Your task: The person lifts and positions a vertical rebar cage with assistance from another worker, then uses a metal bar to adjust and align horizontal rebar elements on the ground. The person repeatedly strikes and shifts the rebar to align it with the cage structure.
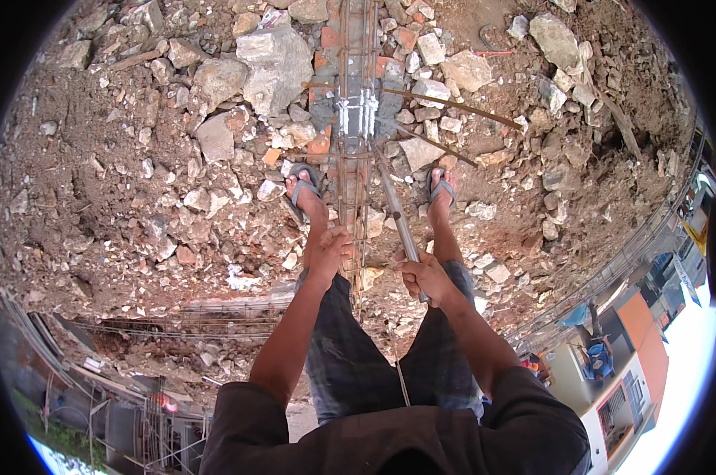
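I stand astride a rusty rebar cage (pixel 356 71) that runs away from me over rubble. My left hand (pixel 327 250) grips a bar of the cage near its close end. My right hand (pixel 426 277) is closed around a grey metal pipe tool (pixel 395 212) that slants up and left to the cage. White ties (pixel 356 112) wrap the cage farther ahead. My feet in blue flip-flops (pixel 304 184) stand on either side of the cage.
Broken bricks, concrete chunks and a big grey rock (pixel 272 67) cover the ground. Thin loose bars (pixel 445 103) stick out to the right of the cage. Another rebar cage (pixel 215 317) lies along the near edge. Buildings (pixel 635 348) show far below at right.
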A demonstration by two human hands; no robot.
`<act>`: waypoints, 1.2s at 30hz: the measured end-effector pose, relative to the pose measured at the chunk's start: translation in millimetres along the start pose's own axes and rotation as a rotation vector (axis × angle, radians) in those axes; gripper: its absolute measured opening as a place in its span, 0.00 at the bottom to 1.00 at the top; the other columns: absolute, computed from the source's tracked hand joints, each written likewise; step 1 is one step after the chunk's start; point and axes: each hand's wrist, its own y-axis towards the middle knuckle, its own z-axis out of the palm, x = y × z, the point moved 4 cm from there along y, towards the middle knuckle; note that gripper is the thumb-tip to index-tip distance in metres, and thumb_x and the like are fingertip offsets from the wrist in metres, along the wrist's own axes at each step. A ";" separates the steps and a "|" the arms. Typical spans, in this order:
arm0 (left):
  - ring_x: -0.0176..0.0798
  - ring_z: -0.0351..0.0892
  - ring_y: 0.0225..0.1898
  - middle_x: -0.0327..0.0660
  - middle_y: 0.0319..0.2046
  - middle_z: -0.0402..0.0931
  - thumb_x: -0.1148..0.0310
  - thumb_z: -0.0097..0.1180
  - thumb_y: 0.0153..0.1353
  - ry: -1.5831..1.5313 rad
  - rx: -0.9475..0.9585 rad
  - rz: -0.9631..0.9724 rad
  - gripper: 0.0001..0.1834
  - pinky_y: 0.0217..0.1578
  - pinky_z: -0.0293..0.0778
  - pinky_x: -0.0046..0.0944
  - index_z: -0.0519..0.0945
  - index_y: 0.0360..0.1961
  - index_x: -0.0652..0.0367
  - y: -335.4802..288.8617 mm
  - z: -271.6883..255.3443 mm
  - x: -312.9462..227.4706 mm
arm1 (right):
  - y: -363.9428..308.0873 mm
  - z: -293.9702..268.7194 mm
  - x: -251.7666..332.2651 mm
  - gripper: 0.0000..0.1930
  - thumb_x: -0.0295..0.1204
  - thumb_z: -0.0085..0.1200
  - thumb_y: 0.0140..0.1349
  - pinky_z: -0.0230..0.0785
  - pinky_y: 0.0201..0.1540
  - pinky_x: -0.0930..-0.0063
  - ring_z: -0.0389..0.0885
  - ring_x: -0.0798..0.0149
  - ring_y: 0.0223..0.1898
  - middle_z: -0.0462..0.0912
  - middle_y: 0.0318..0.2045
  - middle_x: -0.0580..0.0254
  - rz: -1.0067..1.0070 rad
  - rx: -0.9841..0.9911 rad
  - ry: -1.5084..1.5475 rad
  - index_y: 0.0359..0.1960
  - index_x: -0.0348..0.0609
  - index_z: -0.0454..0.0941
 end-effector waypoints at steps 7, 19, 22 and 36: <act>0.37 0.83 0.49 0.39 0.52 0.81 0.55 0.55 0.74 0.211 0.032 -0.122 0.20 0.44 0.75 0.38 0.76 0.59 0.55 6.3 54.7 39.7 | -22.9 -76.9 -16.6 0.16 0.26 0.57 0.65 0.60 0.15 0.74 0.67 0.73 0.13 0.69 0.19 0.70 -0.003 0.111 -0.110 0.52 0.35 0.75; 0.45 0.85 0.47 0.45 0.47 0.83 0.47 0.56 0.73 0.035 0.046 -0.190 0.30 0.49 0.80 0.48 0.71 0.64 0.58 88.8 212.6 22.7 | -7.0 -191.1 -24.8 0.17 0.26 0.57 0.62 0.63 0.18 0.74 0.68 0.75 0.14 0.72 0.20 0.70 0.045 0.297 -0.118 0.52 0.39 0.75; 0.45 0.87 0.43 0.45 0.44 0.84 0.52 0.56 0.74 -0.032 -0.054 -0.207 0.22 0.45 0.83 0.48 0.74 0.58 0.58 134.3 235.5 44.6 | 15.1 -219.1 -19.7 0.18 0.29 0.57 0.62 0.73 0.27 0.65 0.78 0.65 0.22 0.79 0.26 0.60 0.024 0.200 -0.424 0.53 0.39 0.75; 0.49 0.82 0.49 0.50 0.48 0.75 0.67 0.53 0.75 -0.157 -0.151 -0.131 0.16 0.54 0.87 0.46 0.70 0.54 0.70 272.9 257.6 27.4 | 165.3 -322.2 103.0 0.34 0.64 0.40 0.71 0.78 0.52 0.47 0.85 0.42 0.50 0.86 0.48 0.44 -0.452 -0.291 -1.390 0.54 0.45 0.77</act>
